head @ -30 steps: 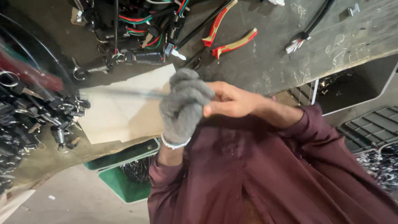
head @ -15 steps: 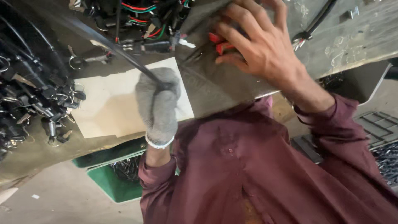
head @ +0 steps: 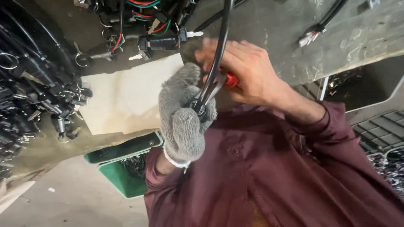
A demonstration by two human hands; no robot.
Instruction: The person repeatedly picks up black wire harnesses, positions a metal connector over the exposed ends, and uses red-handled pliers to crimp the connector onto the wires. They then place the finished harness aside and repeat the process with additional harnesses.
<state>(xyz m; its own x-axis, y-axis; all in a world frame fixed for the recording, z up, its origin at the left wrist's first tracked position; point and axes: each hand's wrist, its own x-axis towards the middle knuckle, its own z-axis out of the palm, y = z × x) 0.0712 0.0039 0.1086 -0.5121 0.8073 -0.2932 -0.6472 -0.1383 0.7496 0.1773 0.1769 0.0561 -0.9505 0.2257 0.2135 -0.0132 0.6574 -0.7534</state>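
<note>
A: What does the left hand (head: 183, 122) do?

B: It wears a grey knitted glove and it is closed in a fist around the end of a black cable (head: 221, 46). The cable goes up from the fist, past the right hand, and leaves the picture at the top

A: And the right hand (head: 248, 73)?

B: It is bare and sits just above the gloved hand, touching it. Its fingers are closed on red-handled pliers (head: 216, 86). The metal tips of the pliers meet the cable end just at the top of the left fist. Whether the tips already press the cable, I cannot tell

A: What lies around the hands?

B: Behind both hands is a grey workbench (head: 294, 38). To the left of the gloved hand lies a pale sheet of cardboard (head: 126, 96). Further left is a heap of black switches with key rings (head: 38, 101). Above the hands there are parts with red and green wires (head: 147, 17). Below the left hand stands a green bin (head: 122, 176)
</note>
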